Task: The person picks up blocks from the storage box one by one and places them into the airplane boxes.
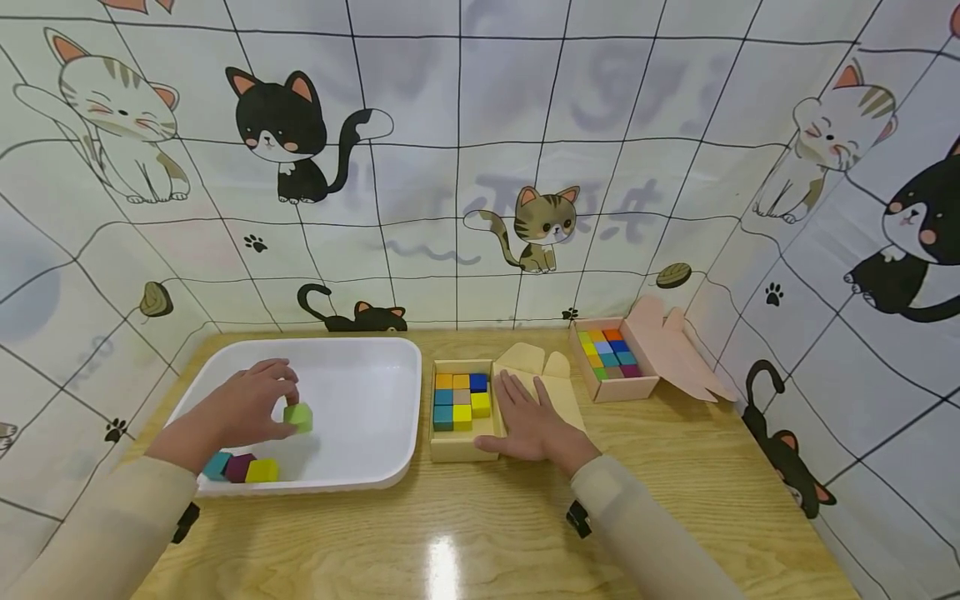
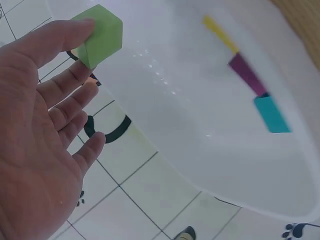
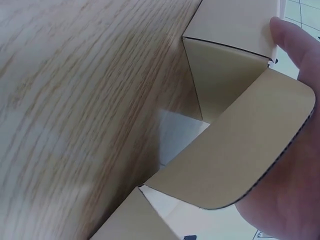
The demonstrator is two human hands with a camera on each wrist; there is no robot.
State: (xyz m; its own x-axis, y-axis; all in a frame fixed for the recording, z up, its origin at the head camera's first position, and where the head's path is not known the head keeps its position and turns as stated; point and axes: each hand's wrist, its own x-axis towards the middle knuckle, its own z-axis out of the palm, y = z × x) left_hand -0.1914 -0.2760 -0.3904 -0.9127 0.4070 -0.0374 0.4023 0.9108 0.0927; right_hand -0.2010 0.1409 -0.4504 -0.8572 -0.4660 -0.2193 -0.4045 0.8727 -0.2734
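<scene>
My left hand (image 1: 251, 404) pinches a light green cube (image 1: 298, 417) between thumb and fingertips, above the white tray (image 1: 360, 367). In the left wrist view the green cube (image 2: 102, 37) is up against the thumb, with the other fingers loosely bent. Along the tray's near-left edge lie a teal cube (image 1: 217, 466), a purple cube (image 1: 239, 468) and a yellow cube (image 1: 262, 471). My right hand (image 1: 531, 421) lies with spread fingers on the open lid (image 1: 564, 392) of a cream cardboard box (image 1: 461, 450). Several coloured cubes sit inside that box, with bare floor at its near side.
A pink cardboard box (image 1: 628, 389) with several coloured cubes stands at the back right, its lid (image 1: 678, 354) folded open to the right. Cat-patterned sheeting (image 1: 420, 183) walls the wooden table (image 1: 510, 533) at the back and sides.
</scene>
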